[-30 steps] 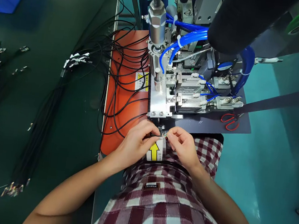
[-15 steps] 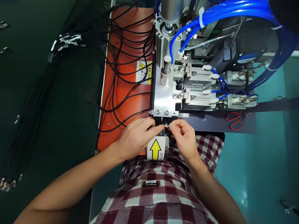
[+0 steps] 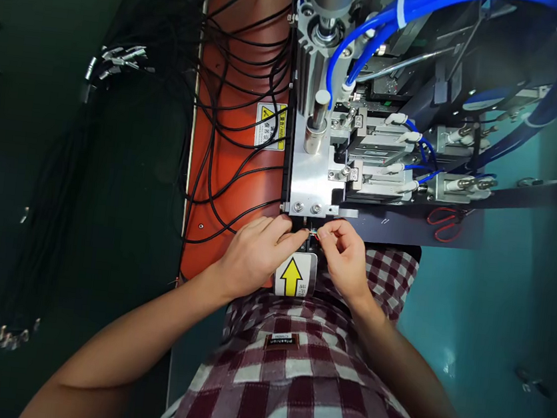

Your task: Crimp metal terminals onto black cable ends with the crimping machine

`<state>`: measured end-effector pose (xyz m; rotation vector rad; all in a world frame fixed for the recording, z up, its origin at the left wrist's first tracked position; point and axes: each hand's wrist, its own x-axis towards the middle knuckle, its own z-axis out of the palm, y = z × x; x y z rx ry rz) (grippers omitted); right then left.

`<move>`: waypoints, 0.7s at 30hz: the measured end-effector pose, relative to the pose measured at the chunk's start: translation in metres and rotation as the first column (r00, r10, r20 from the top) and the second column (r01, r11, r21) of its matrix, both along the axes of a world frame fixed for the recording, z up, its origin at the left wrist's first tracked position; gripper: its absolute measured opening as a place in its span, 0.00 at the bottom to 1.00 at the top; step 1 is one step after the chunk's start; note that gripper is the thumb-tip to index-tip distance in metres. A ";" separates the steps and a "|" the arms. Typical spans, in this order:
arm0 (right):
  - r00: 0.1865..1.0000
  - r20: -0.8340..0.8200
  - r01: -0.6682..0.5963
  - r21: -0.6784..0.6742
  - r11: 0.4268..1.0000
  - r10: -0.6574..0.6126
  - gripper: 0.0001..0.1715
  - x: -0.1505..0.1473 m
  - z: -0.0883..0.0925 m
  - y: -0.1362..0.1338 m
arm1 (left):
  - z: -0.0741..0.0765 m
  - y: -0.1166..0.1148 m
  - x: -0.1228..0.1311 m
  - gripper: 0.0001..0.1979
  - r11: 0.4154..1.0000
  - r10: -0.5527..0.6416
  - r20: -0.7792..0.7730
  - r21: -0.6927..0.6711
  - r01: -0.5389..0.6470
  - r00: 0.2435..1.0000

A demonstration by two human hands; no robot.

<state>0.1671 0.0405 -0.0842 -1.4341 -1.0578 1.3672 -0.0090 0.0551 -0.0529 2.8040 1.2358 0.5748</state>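
Note:
Small colored wires (image 3: 314,232) show between my two hands at the front end of the metal machine (image 3: 309,179). My right hand (image 3: 346,254) pinches these wires between thumb and fingertips. From the other side, my left hand (image 3: 256,250) reaches to the same spot, its thumb tip against the wires and its fingers curled. What the left fingers hold is hidden beneath them. Just below the hands is a white label with a yellow arrow (image 3: 292,278). Black cables (image 3: 232,178) run over the orange plate (image 3: 255,186) toward the machine's left side.
Blue air hoses (image 3: 447,7) arch over the machine at the upper right. Red-handled scissors (image 3: 445,223) lie on the dark plate (image 3: 391,230). At the left, a bundle of black cables (image 3: 57,210) with metal connectors (image 3: 119,60) lies on a dark green surface.
The camera view has shifted, so the machine looks slightly larger and farther right. Both hands stay at the wires, with almost no change in their grip.

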 end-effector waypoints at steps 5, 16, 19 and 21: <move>1.000 0.022 -0.001 0.015 1.000 0.001 0.08 0.000 0.001 -0.001 | 0.001 0.000 0.001 0.13 1.000 0.003 0.002 0.019 -0.003 1.000; 0.998 0.055 0.030 0.004 1.000 -0.030 0.09 -0.004 0.002 -0.003 | 0.002 0.000 0.002 0.12 0.998 0.007 -0.025 0.055 -0.006 1.000; 0.996 0.064 0.061 -0.002 0.998 -0.061 0.08 -0.006 0.003 -0.004 | 0.002 0.001 0.002 0.11 0.996 0.000 -0.022 0.087 0.002 1.000; 0.998 0.004 0.062 -0.058 0.996 -0.061 0.09 -0.006 0.003 -0.003 | 0.001 0.002 0.002 0.11 0.995 -0.012 -0.018 0.103 0.014 1.000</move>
